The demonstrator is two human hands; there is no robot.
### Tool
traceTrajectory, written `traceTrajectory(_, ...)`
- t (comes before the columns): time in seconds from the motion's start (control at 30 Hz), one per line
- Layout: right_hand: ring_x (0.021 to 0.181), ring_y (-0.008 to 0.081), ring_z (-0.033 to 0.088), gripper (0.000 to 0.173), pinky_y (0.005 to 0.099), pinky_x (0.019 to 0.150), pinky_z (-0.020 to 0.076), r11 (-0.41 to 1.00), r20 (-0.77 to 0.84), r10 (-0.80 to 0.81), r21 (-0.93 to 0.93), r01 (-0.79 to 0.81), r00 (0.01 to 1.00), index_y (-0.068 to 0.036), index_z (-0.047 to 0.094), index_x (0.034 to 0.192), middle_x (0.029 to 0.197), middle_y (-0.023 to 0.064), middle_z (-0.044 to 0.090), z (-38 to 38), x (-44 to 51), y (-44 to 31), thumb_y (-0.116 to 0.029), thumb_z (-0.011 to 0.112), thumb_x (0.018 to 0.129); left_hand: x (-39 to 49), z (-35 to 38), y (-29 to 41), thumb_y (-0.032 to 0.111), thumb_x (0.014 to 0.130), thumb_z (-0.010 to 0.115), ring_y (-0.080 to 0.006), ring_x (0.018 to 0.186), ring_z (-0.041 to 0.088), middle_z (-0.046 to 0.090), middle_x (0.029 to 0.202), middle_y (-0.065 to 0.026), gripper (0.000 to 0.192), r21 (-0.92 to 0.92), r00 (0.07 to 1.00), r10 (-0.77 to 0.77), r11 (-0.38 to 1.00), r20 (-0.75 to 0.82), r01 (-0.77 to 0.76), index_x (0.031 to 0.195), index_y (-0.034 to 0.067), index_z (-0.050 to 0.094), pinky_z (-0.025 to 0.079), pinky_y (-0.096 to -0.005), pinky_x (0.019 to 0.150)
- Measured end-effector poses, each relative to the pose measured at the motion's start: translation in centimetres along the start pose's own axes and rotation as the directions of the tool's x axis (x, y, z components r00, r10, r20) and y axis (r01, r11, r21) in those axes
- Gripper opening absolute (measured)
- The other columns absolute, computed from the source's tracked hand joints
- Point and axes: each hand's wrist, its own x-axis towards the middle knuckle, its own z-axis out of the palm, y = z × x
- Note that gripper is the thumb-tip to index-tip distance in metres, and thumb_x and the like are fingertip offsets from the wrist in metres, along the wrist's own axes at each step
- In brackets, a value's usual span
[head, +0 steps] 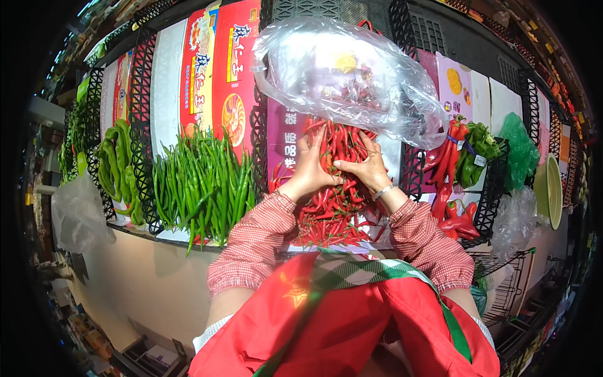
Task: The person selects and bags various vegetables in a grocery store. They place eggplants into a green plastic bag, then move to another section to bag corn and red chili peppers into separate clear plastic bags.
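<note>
A heap of thin red chili peppers [325, 209] with green stems lies in the display bin straight in front of me. My left hand [311, 162] presses against the left side of a bunch of these chilies, fingers pointing away from me. From the right, my right hand [370, 165] cups the same bunch, thumb laid across it towards the left thumb. Between both hands the chilies are gathered roughly lengthwise; some fingertips are hidden among them. Just beyond, a large clear plastic bag [348, 80] covers the back of the bin and touches the far chilies.
Long green chilies [202, 188] fill the bin at left, past a black plastic crate wall [258, 141]. Curled green peppers [115, 165] lie farther left. On the right are tagged red peppers [451, 155], green peppers [476, 158], a green plastic bag [518, 146] and a pale green basin [551, 191].
</note>
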Motion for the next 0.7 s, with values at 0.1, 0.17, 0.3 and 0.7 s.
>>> traceTrajectory(0.1, 0.118, 0.0248, 0.059, 0.093, 0.0379, 0.101, 0.0505, 0.967, 0.101, 0.071, 0.239, -0.093, 0.992, 0.000, 0.049, 0.144, 0.129, 0.0168, 0.057, 0.1, -0.8, -0.9, -0.022, 0.095, 0.065, -0.9, 0.1, 0.1, 0.018, 0.053, 0.095, -0.0456, 0.136, 0.032, 0.039, 0.143, -0.0282, 0.136, -0.170, 1.000, -0.004, 0.985, 0.014, 0.006, 0.162, 0.011, 0.014, 0.032, -0.0480, 0.117)
traceTrajectory(0.17, 0.112, 0.0195, 0.066, 0.078, 0.0363, 0.094, 0.0563, 0.832, 0.265, 0.076, 0.515, -0.208, 0.961, -0.002, 0.048, 0.144, 0.127, 0.0129, 0.065, -0.2, -1.6, -1.6, -0.007, 0.088, 0.077, -1.6, -0.1, 0.8, 0.016, 0.055, 0.092, -0.0428, 0.132, 0.034, 0.047, 0.140, -0.0239, 0.131, -0.202, 0.998, 0.049, 0.978, 0.032, -0.042, 0.162, 0.011, 0.016, 0.030, -0.0467, 0.116)
traceTrajectory(0.3, 0.108, 0.0173, 0.066, 0.071, 0.0341, 0.094, 0.0559, 0.899, 0.229, -0.040, 0.433, -0.065, 0.973, -0.001, 0.051, 0.140, 0.125, 0.0086, 0.066, -1.5, -4.1, -3.7, 0.000, 0.084, 0.078, -4.0, -1.4, 3.1, 0.022, 0.058, 0.093, -0.0472, 0.143, 0.025, 0.033, 0.151, -0.0314, 0.130, -0.205, 0.996, 0.008, 0.979, 0.085, 0.010, 0.160, 0.003, 0.014, 0.020, -0.0511, 0.122)
traceTrajectory(0.7, 0.129, 0.0283, 0.053, 0.094, 0.0394, 0.112, 0.0399, 0.994, 0.175, -0.101, 0.059, 0.092, 0.979, 0.005, 0.049, 0.145, 0.138, 0.0198, 0.054, -6.3, -11.2, -12.2, -0.023, 0.091, 0.067, -10.5, -3.4, 9.7, 0.024, 0.063, 0.088, -0.0386, 0.151, 0.028, 0.042, 0.154, -0.0233, 0.125, -0.203, 0.997, 0.051, 0.978, 0.053, -0.040, 0.159, -0.001, 0.012, -0.008, -0.0564, 0.123)
